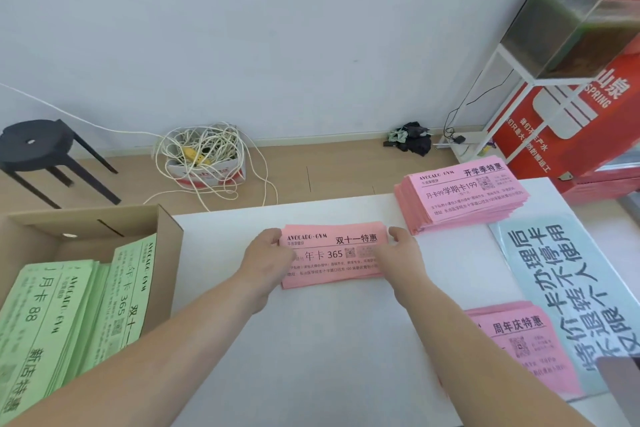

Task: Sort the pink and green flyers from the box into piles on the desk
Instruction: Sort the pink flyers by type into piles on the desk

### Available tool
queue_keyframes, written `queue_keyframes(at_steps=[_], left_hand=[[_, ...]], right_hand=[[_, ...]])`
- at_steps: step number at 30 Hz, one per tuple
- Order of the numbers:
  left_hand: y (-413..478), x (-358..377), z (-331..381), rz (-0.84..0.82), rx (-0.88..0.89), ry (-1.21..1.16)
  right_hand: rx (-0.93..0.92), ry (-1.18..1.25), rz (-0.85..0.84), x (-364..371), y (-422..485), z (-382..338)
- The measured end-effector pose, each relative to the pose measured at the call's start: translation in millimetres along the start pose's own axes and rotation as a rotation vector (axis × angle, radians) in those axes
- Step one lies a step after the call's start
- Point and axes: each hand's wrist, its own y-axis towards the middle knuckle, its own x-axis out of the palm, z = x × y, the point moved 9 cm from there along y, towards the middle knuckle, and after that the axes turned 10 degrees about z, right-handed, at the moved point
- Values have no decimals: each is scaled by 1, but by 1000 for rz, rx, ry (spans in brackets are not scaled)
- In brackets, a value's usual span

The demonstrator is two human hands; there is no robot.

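Nearest me on the right, a near pink pile [519, 336] lies on the white surface [329, 357], partly over a grey printed sheet [571, 288]; on the left, an open cardboard box [162, 274] holds the green flyers [45, 315], some flat and some leaning on edge, none of them on the surface yet.

Further out, at the middle, my left hand [266, 255] and right hand [403, 253] each grip a short end of a pink stack [334, 253], thumbs on top; I cannot tell whether the stack rests on the surface or is just raised.

I judge the stack light and bendy; thin sheets will likely slide over one another and fan out unless both ends are squeezed evenly; the short ends look the best place to hold, with fingers under and thumbs pressing down; a one-handed lift would probably let it sag and spill.

Beyond, at the right, a far pink pile [464, 198] sits slightly fanned near the back edge; past that is the floor, with a black stool [34, 142] and a tangle of white cord [204, 152].
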Motion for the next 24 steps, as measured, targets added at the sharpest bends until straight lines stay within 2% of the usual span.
queue_keyframes(at_steps=[5,8,13,19,22,24], left_hand=[[10,-3,4,76,49,71],[9,1,3,91,8,46],[6,11,-18,12,-73,58],[-4,21,-27,-162,22,364],[-9,17,-23,-172,119,325],[-13,11,-16,-160,185,234]], right_hand=[[-91,-133,-50,1,1,3],[-118,-201,-36,5,3,6],[-126,-348,-12,4,-5,21],[-223,-445,-20,6,-22,28],[-221,-411,-25,4,-28,31],[-177,-305,-36,0,-28,32]])
